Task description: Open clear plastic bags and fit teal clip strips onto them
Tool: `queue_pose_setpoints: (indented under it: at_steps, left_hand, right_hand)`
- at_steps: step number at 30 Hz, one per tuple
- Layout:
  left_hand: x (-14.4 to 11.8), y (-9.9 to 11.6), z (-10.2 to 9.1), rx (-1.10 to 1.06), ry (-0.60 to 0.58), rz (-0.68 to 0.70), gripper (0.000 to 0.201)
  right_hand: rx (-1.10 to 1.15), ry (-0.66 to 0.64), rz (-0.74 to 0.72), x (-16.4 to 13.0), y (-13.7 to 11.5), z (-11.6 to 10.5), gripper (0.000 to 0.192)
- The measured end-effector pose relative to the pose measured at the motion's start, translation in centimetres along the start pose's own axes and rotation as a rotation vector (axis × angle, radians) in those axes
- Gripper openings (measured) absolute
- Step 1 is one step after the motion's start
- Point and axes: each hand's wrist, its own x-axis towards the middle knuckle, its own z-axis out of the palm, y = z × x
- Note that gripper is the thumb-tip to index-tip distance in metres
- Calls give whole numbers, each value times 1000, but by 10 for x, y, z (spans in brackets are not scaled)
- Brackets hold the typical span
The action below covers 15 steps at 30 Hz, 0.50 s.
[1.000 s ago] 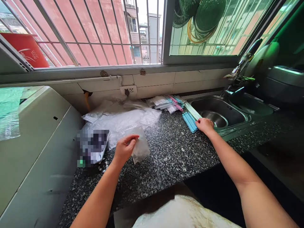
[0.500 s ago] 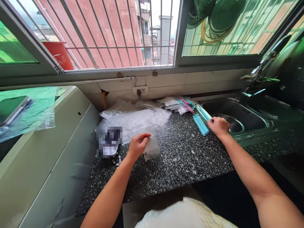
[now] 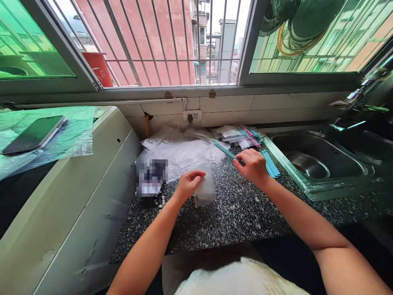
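My left hand (image 3: 188, 185) pinches the top edge of a small clear plastic bag (image 3: 205, 190) that hangs over the speckled black counter (image 3: 233, 213). A thin teal stick (image 3: 224, 149) is gripped in my right hand (image 3: 251, 167) and points up and to the left, close to the bag. Just right of that hand lies a bundle of similar blue sticks (image 3: 270, 164) on the counter.
A heap of clear plastic bags (image 3: 181, 149) and a pile of packed bags (image 3: 236, 135) lie by the wall under a socket (image 3: 192, 116). A steel sink (image 3: 310, 164) is at the right. A phone (image 3: 35, 134) rests on the grey appliance (image 3: 70, 192) at the left.
My right hand left the stick bundle by the sink and moved left toward the bag with one teal stick in it. The view swung to the left.
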Motion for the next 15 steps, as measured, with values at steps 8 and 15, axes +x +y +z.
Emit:
queue_pose_setpoints:
  at_steps: [8,15]
  left_hand:
    - [1,2,2,-86,-59,-97,19]
    - [0,3,1,-30,-157,-70,18]
  right_hand:
    - [169,70,-145,-10,-37,15,13]
    - [252,94,-210,-26,-36,24,11]
